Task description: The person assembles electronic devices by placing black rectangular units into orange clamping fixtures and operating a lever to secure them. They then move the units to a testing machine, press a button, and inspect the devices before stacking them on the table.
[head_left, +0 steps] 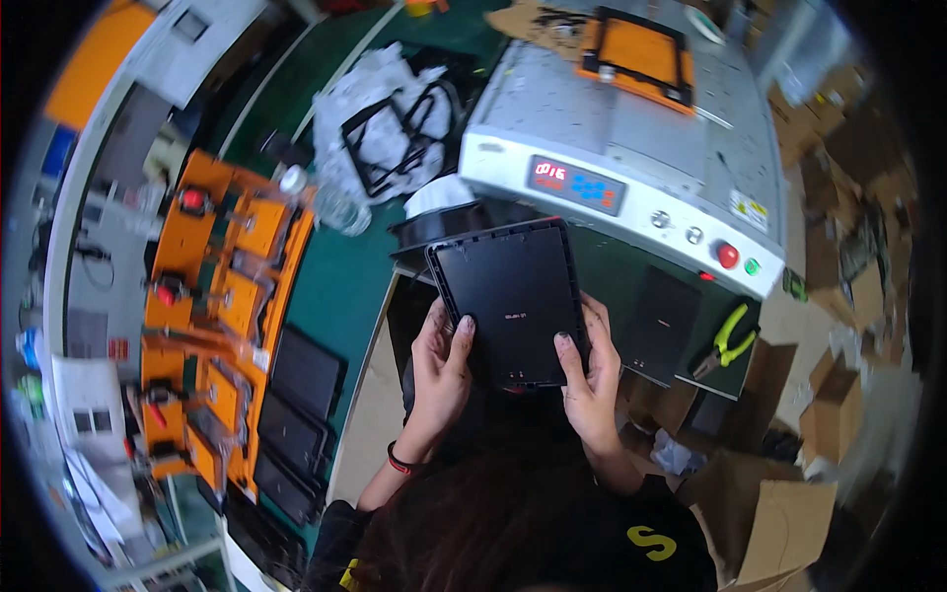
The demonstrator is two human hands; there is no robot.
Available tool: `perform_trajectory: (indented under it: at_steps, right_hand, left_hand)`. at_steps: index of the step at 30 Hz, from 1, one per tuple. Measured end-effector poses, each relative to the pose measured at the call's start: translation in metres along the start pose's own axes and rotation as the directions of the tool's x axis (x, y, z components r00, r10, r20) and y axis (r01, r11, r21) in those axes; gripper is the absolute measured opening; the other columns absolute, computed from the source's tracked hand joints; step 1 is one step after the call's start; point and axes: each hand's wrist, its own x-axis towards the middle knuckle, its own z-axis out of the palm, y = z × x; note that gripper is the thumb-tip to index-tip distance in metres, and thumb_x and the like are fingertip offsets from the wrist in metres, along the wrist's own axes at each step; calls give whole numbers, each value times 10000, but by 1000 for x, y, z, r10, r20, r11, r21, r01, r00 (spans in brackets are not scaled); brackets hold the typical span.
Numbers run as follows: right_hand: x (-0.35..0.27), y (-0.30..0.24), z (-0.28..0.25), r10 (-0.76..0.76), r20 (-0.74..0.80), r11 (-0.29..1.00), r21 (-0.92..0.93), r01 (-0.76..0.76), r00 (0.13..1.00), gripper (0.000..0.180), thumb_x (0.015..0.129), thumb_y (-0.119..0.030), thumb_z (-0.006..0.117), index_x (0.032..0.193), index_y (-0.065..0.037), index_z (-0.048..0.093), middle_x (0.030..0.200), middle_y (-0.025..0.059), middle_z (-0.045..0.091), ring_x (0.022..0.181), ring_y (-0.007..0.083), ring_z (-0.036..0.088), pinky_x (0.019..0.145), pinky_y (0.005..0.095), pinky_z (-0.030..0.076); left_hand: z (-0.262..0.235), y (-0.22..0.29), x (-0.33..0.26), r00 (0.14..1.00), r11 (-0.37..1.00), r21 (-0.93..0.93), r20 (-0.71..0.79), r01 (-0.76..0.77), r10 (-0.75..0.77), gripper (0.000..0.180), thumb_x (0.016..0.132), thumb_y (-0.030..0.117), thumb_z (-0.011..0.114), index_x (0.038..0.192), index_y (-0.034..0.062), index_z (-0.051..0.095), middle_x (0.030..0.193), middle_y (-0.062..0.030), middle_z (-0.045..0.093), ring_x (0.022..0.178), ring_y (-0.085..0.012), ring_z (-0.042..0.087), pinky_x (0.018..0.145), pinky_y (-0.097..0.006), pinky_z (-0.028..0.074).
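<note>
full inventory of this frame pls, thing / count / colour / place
flat black rectangular plastic panel: 1, black, centre, held in both hands
grey metal machine with a red-digit display: 1, grey, top centre to right
orange flat plate in a black frame: 1, orange, on top of the machine
round red button: 1, red, machine's front right
green-handled pliers: 1, green, right of the panel, on the dark surface under the machine
orange clamp fixtures: several, exact count unclear, orange, left bench
black panels in a row: about three, black, lower left beside the fixtures
clear plastic bags with black frames: a heap, top centre-left
brown cardboard boxes: several, brown, right and lower right
left hand: 1, gripping the panel's left edge
right hand: 1, gripping its right edge
</note>
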Motion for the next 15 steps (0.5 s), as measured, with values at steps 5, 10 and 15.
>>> perform_trajectory:
  at_steps: [5, 10, 15]
  right_hand:
    - [5, 13, 39, 125, 252, 986, 74, -148, 960, 295, 949, -103, 480, 1210, 35, 475, 1176, 137, 495, 1110, 179, 469, 970, 291, 345]
    - [13, 3, 96, 162, 504, 960, 118, -253, 848, 240, 946, -116, 493, 1141, 22, 505, 1054, 111, 554, 964, 174, 528, 869, 297, 412]
    - [-10, -9, 183, -128, 673, 991, 55, 123, 728, 229, 893, -75, 547, 1069, 71, 551, 1084, 176, 543, 999, 285, 553, 879, 330, 420]
  left_hand:
    - [-29, 19, -21, 972, 998, 20, -225, -60, 63, 396, 959, 76, 476, 1318, -68, 392, 1258, -115, 526, 1153, -150, 495, 1004, -281, 360]
    - [-74, 25, -56, 875, 983, 61, -449, -171, 180, 336, 971, 76, 448, 1279, -55, 420, 1225, -101, 540, 1114, -141, 509, 980, -279, 379]
    - [-133, 32, -101, 661, 942, 20, -707, -335, 250, 292, 983, 101, 442, 1239, -39, 454, 1191, -110, 560, 1088, -141, 525, 950, -286, 409]
